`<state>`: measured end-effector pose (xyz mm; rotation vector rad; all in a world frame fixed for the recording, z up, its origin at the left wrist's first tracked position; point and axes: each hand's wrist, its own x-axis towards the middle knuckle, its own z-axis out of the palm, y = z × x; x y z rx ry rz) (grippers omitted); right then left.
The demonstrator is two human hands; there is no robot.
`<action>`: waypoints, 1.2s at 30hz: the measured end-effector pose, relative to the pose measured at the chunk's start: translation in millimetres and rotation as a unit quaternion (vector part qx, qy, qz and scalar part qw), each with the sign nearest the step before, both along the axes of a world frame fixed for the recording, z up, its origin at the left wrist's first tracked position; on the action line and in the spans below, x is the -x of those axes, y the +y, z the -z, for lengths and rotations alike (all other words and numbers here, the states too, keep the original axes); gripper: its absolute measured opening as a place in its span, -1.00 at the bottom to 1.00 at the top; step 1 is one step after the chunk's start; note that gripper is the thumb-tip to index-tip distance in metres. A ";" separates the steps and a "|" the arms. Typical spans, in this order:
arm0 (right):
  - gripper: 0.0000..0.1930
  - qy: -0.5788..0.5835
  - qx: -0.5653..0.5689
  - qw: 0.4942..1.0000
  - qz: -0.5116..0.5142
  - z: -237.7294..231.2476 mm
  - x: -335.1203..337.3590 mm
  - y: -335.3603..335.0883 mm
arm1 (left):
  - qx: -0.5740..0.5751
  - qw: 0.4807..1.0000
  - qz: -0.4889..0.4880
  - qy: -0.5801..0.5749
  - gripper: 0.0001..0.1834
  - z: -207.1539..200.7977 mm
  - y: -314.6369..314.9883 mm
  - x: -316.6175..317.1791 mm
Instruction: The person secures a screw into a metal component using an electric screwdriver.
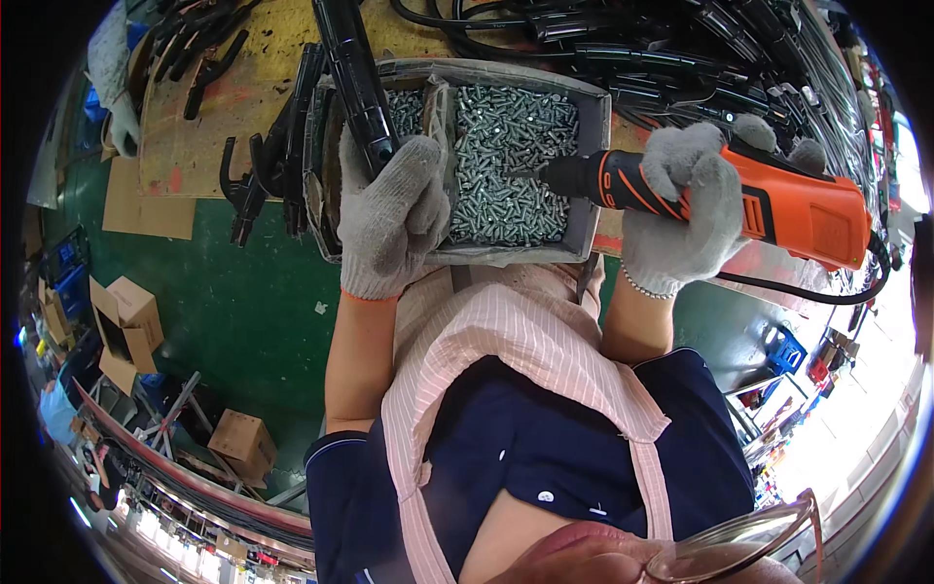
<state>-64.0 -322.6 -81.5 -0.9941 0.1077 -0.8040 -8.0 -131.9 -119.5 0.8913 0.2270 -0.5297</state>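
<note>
My left hand (394,219), in a grey knitted glove, is closed around the lower end of a long black tubular part (350,73) that slants up and away. My right hand (686,209), gloved the same way, grips an orange and black corded electric screwdriver (803,204) lying nearly level. Its dark tip points left, into the small silver screws (511,146) that fill a taped box (601,146). Whether a screw sits on the tip I cannot tell. A divider splits the box, and more screws (407,109) lie in its left compartment, partly hidden behind my left hand.
Black parts with hooked ends (277,161) lie left of the box. More black tubes and cables (662,68) pile up behind it on the worn yellow table (263,73). Another person's gloved hand (124,127) hangs at the far left. Cardboard boxes (243,446) stand on the green floor.
</note>
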 end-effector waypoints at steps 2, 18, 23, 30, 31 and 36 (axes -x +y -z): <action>-0.52 0.020 0.050 0.999 0.001 -5.7 4.2 -5.9 | -0.003 1.000 0.002 -0.003 -0.65 -1.1 -0.2 -0.2; -0.46 0.027 0.067 0.997 0.034 -4.4 17.6 -7.2 | -0.009 1.000 0.005 0.012 -0.55 4.1 4.8 3.1; -0.49 0.014 0.018 0.998 0.065 -15.3 16.9 -11.6 | -0.005 1.000 -0.001 0.015 -0.50 -2.5 -0.1 2.7; -0.66 -0.077 -0.053 0.995 0.024 -26.3 6.2 -36.8 | -0.009 0.999 0.001 0.035 -0.63 -1.5 0.1 -0.9; -0.66 -0.081 -0.049 0.995 0.021 -27.3 5.2 -39.1 | -0.030 0.999 -0.007 0.027 -0.76 -3.4 -1.1 -0.2; -0.76 -0.125 -0.162 0.979 -0.017 -38.6 -9.3 -33.1 | -0.015 0.998 -0.018 0.057 -0.42 1.0 2.0 0.2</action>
